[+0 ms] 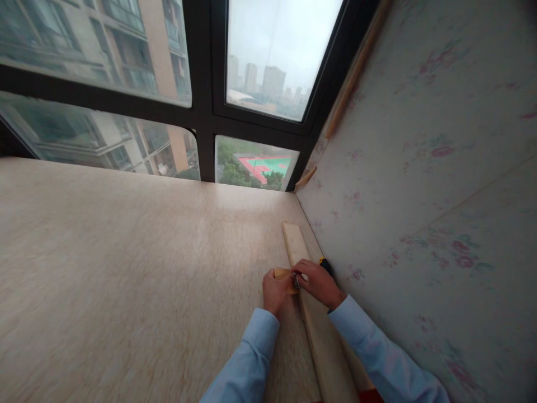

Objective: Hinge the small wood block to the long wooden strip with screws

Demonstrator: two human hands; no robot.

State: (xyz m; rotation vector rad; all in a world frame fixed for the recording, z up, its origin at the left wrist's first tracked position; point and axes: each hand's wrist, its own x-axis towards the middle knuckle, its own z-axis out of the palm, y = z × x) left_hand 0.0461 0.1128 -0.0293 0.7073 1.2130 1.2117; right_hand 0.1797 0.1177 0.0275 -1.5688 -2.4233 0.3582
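Note:
A long pale wooden plank (312, 313) lies on the marbled sill along the foot of the flowered wall. My left hand (274, 291) is closed on a small wooden block (282, 273) held against the plank's left edge. My right hand (319, 281) rests on top of the plank, fingers pinched on a small metal piece (296, 281) where block and plank meet; what the piece is I cannot make out. A yellow and black tool (325, 264) lies just behind my right hand, by the wall. Both arms wear light blue sleeves.
The beige marbled sill (138, 268) stretches wide to the left. Dark-framed windows (201, 106) stand at its far edge, with buildings and a sports court outside. The flowered wall (428, 184) closes in the right side. A strip of wood trim (305, 178) leans in the corner.

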